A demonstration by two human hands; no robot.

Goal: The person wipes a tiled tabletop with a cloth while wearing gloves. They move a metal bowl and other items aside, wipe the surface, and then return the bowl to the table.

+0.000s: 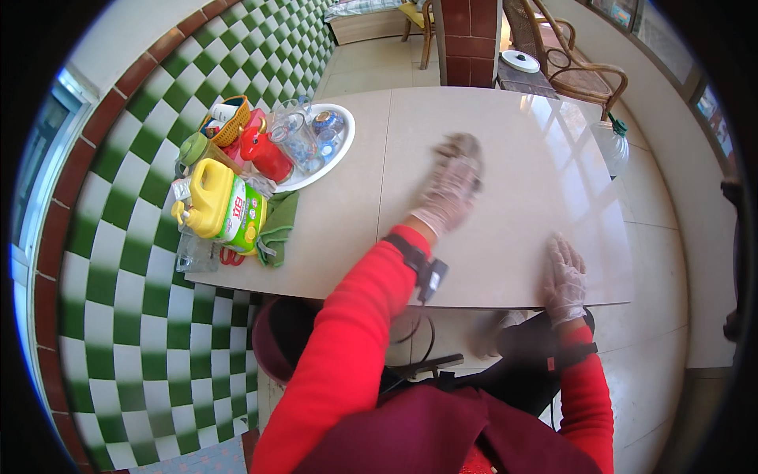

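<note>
My left hand (450, 192), in a clear plastic glove, presses a brownish cloth (461, 151) onto the pale tabletop (331, 237), right of the table's seam. Motion blurs both, and the fingertips are partly hidden in the cloth. My right hand (564, 278), gloved the same way, rests flat on the table near its front right edge, with nothing in it. A strapped device sits on each wrist over the red sleeves.
At the table's left stand a yellow detergent jug (222, 204), a green cloth (278, 228), a red bull-shaped container (265, 155), an orange basket (231, 121) and a white oval tray (343, 151) with glass cups. Beyond the right edge are a plastic bottle (611, 148) and a rattan chair (577, 65).
</note>
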